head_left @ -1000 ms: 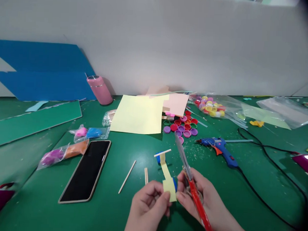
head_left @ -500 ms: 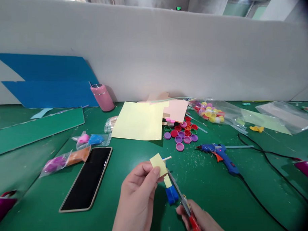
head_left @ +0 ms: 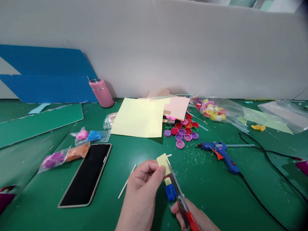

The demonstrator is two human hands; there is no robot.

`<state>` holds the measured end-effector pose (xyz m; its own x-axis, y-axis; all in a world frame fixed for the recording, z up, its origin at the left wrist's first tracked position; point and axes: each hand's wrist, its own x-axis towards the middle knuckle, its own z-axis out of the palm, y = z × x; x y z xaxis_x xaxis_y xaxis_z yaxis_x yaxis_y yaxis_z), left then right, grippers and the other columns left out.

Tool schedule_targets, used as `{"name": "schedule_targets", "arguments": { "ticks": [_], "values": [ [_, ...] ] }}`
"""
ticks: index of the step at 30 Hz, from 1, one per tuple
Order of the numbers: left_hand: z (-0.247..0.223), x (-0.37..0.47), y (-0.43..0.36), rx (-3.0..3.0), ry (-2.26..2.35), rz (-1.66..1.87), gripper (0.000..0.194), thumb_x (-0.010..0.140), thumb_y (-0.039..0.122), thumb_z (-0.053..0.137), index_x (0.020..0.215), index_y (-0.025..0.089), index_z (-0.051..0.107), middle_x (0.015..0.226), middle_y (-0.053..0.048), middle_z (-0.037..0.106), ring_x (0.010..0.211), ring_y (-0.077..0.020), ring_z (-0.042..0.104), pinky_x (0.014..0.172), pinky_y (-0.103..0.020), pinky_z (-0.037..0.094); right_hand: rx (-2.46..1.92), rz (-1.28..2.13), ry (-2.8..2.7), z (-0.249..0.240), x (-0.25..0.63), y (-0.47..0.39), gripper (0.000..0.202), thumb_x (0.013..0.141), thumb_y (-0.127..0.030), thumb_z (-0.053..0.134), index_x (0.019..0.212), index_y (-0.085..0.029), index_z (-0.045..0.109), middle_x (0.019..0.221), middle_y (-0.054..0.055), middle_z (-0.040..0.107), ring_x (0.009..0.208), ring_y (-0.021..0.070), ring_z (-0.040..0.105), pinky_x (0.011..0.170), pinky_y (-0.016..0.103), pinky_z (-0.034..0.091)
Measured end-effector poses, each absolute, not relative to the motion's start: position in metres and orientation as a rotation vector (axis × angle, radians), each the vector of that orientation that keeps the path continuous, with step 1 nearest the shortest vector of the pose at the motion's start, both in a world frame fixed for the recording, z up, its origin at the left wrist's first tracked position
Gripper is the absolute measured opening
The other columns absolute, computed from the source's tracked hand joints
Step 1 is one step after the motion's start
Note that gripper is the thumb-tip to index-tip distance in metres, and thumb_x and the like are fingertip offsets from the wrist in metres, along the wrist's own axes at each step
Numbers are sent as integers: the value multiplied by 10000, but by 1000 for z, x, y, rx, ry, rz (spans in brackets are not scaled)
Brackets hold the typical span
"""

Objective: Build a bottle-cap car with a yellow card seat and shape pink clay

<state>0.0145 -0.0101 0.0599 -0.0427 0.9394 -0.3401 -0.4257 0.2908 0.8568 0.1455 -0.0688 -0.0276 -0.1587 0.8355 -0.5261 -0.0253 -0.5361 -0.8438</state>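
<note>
Between thumb and fingers, my left hand (head_left: 143, 189) pinches a small pale yellow paper piece (head_left: 163, 163). My right hand (head_left: 191, 218) is wrapped round red-handled scissors (head_left: 182, 200), whose blades reach the paper's right edge. Behind the paper, the tip of a white stick (head_left: 169, 155) shows. A blue block (head_left: 171, 192) with a yellow strip above it lies just below the paper, beside the blades. Another white stick (head_left: 127, 181) rests on the green table, left of my left hand.
A phone (head_left: 86, 175) and bagged clay (head_left: 64, 156) lie left. Ahead are a yellow sheet (head_left: 138, 118), bottle caps (head_left: 188, 137) and a pink tumbler (head_left: 101, 92). A blue glue gun (head_left: 224, 156) with a black cord is right.
My left hand and the yellow paper have shifted slightly right, and the scissor blades now overlap the paper's edge. The white stick left of my hand has come into sight.
</note>
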Motion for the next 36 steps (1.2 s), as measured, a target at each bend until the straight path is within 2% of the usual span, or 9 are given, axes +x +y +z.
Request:
{"name": "schedule_targets", "arguments": {
  "ticks": [2, 4, 16, 22, 30, 36],
  "values": [
    [59, 14, -11, 608, 1103, 1208, 126, 722, 223, 630, 637, 155, 567, 604, 48, 544, 594, -62, 470, 581, -157, 382, -1529, 2033, -685, -27, 146, -64, 429, 827, -515, 333, 685, -204, 591, 433, -82, 340, 313, 29, 322, 334, 123, 248],
    [58, 14, -12, 609, 1101, 1207, 128, 724, 218, 629, 631, 155, 567, 597, 51, 543, 578, -55, 455, 569, -151, 374, -1527, 2129, -574, -27, 148, -62, 403, 812, -519, 365, 683, -200, 577, 450, -84, 350, 331, 29, 336, 346, 126, 253],
    [57, 17, -12, 586, 1112, 1213, 125, 724, 226, 625, 639, 164, 558, 605, 48, 526, 581, -66, 435, 564, -167, 366, -1452, 2200, -326, -24, 145, -57, 315, 822, -394, 415, 647, -175, 558, 408, -76, 398, 327, 31, 375, 367, 134, 315],
    [58, 19, -11, 567, 1113, 1226, 135, 712, 217, 631, 617, 161, 552, 571, 50, 528, 572, -69, 445, 577, -172, 365, -1417, 2213, -244, -19, 140, -58, 323, 766, -469, 488, 620, -186, 543, 398, -87, 371, 324, 36, 355, 381, 153, 375],
    [57, 20, -11, 567, 1114, 1221, 136, 698, 229, 642, 613, 157, 564, 573, 42, 542, 585, -80, 465, 603, -192, 371, -1390, 2173, -173, -16, 136, -59, 294, 757, -410, 523, 579, -178, 550, 381, -79, 396, 313, 36, 355, 384, 172, 406],
    [56, 19, -11, 582, 1119, 1211, 140, 708, 237, 633, 617, 161, 558, 568, 45, 532, 601, -87, 476, 603, -194, 370, -1354, 2153, -168, -17, 136, -62, 292, 712, -445, 576, 585, -182, 573, 388, -78, 400, 321, 42, 348, 393, 187, 411]
  ]
}}
